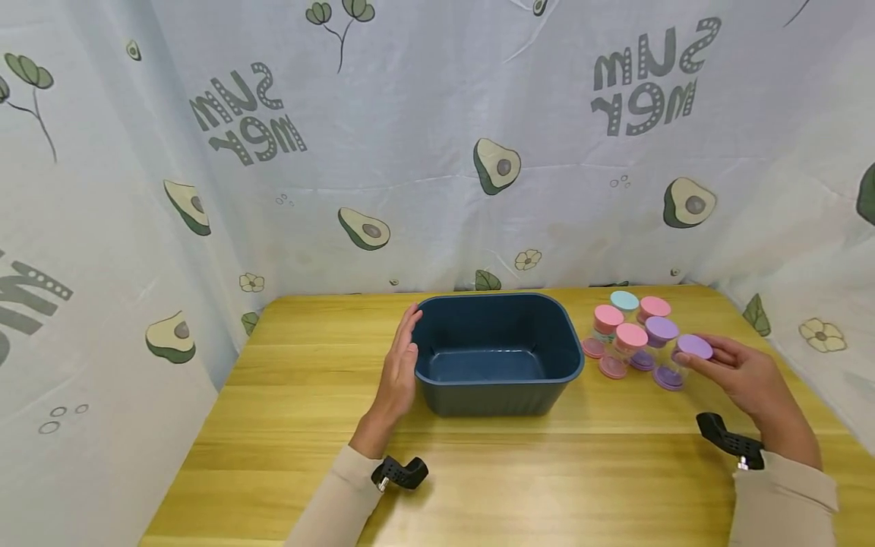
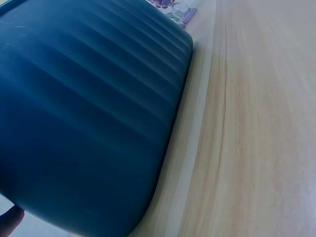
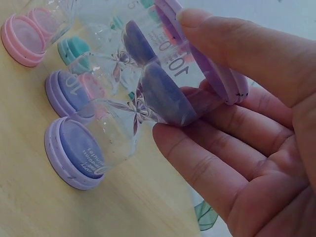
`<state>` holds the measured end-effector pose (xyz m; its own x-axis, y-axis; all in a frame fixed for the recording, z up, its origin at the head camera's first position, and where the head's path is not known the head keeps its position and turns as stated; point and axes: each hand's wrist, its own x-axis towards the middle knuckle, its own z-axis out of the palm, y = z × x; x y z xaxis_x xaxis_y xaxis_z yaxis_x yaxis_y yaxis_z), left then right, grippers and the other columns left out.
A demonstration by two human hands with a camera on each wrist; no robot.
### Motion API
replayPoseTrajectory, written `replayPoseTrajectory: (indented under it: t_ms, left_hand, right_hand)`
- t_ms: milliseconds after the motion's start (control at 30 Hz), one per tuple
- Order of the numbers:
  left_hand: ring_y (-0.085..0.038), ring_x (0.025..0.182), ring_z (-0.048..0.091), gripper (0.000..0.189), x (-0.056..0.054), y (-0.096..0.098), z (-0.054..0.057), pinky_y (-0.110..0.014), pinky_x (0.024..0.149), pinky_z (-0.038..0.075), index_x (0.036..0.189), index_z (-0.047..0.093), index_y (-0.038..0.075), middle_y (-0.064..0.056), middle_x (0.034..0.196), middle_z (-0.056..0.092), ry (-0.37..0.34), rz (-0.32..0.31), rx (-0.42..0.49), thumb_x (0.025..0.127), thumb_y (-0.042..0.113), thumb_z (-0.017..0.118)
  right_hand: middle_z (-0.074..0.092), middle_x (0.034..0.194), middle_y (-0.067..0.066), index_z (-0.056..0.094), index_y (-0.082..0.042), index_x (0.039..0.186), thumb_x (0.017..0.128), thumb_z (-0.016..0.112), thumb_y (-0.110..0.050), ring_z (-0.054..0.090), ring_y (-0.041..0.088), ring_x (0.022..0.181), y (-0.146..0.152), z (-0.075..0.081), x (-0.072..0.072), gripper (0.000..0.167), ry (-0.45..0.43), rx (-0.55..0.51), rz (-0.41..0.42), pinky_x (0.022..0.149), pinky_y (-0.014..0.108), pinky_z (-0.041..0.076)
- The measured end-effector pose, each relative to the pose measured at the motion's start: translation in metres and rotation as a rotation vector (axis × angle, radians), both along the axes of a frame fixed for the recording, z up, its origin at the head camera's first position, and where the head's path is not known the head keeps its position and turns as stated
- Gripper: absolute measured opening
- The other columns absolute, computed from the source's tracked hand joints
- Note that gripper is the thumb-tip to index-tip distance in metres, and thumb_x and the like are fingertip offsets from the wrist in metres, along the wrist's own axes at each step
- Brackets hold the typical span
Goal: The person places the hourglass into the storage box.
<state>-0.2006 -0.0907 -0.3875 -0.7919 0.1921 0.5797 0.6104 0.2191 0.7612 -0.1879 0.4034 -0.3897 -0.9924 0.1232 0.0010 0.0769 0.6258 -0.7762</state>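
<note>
While our left hand (image 1: 393, 376) rests at the blue bin (image 1: 485, 400), our right hand (image 1: 748, 376) pinches a purple hourglass (image 1: 694, 346)

As we look through the head view, we find the purple hourglass at the right end of a close group on the wooden tabletop (image 1: 519, 486), well apart from the blue bin. Just beside it stands a second purple hourglass (image 1: 661, 330); near that are a light blue hourglass (image 1: 624, 301) and three pink ones: a back pink hourglass (image 1: 654, 307), a left pink hourglass (image 1: 608, 316) and a front pink hourglass (image 1: 630, 336). Our left fingers stretch out straight along the bin's left side. Behind everything hangs a white curtain (image 1: 437, 228) printed with avocados, flowers and lettering.

In the left wrist view, we see the bin's ribbed wall up close, one dark fingertip at its edge in the lower left corner. A small purple shape (image 2: 188, 16) beyond the bin is too blurred for us to name.

In the right wrist view, our thumb (image 3: 247, 54) presses the purple cap (image 3: 222, 74) of the gripped hourglass, our other fingers (image 3: 200, 163) curve beneath its upper bulb, and its base (image 3: 74, 153) faces the tabletop.
</note>
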Motion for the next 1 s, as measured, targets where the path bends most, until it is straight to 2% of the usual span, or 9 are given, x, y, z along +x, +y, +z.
replayPoseTrajectory:
  t_ms: [167,300,600,833,1000]
  left_hand:
    - [-0.043,0.142,0.02,0.052,0.002,0.001,-0.001,-0.062,0.108,0.025,0.143,0.029,-0.013,-0.024,0.155,0.021,-0.001,0.006,0.003,0.092,-0.008,0.026]
    - [-0.042,0.142,0.02,0.05,0.002,0.002,-0.001,-0.062,0.109,0.024,0.144,0.029,-0.013,-0.023,0.155,0.022,0.003,0.003,-0.001,0.094,-0.005,0.026]
    - [-0.041,0.143,0.02,0.049,0.004,0.004,0.001,-0.06,0.11,0.023,0.144,0.029,-0.012,-0.023,0.156,0.021,0.005,0.003,-0.002,0.096,0.0,0.025]
    - [-0.042,0.142,0.021,0.049,0.004,0.003,0.001,-0.06,0.11,0.023,0.143,0.031,-0.013,-0.024,0.155,0.023,0.014,0.017,-0.009,0.095,-0.004,0.027]
    - [-0.042,0.142,0.021,0.05,0.004,0.002,0.0,-0.059,0.11,0.024,0.142,0.031,-0.014,-0.025,0.154,0.024,0.02,0.022,-0.014,0.093,-0.007,0.027]
  right_hand:
    - [0.055,0.088,-0.039,0.047,0.005,0.137,0.088,0.068,-0.04,0.042,-0.023,0.083,-0.001,-0.001,0.001,0.07,0.022,0.06,-0.005,0.06,0.009,0.037]
    - [0.054,0.087,-0.04,0.046,0.004,0.139,0.088,0.066,-0.042,0.038,-0.021,0.086,0.0,0.001,0.003,0.071,0.021,0.101,-0.008,0.062,0.013,0.035]
    - [0.054,0.086,-0.042,0.049,0.001,0.138,0.089,0.066,-0.039,0.038,-0.022,0.085,0.004,0.015,0.006,0.066,0.07,0.147,-0.008,0.062,0.014,0.035]
    - [0.058,0.086,-0.034,0.049,0.002,0.136,0.089,0.066,-0.041,0.037,-0.019,0.082,0.001,0.027,0.01,0.066,0.074,0.217,-0.015,0.063,0.02,0.036]
    - [0.057,0.085,-0.035,0.05,0.004,0.134,0.089,0.067,-0.037,0.039,-0.023,0.08,-0.003,0.036,0.014,0.063,0.111,0.213,0.001,0.059,0.013,0.037]
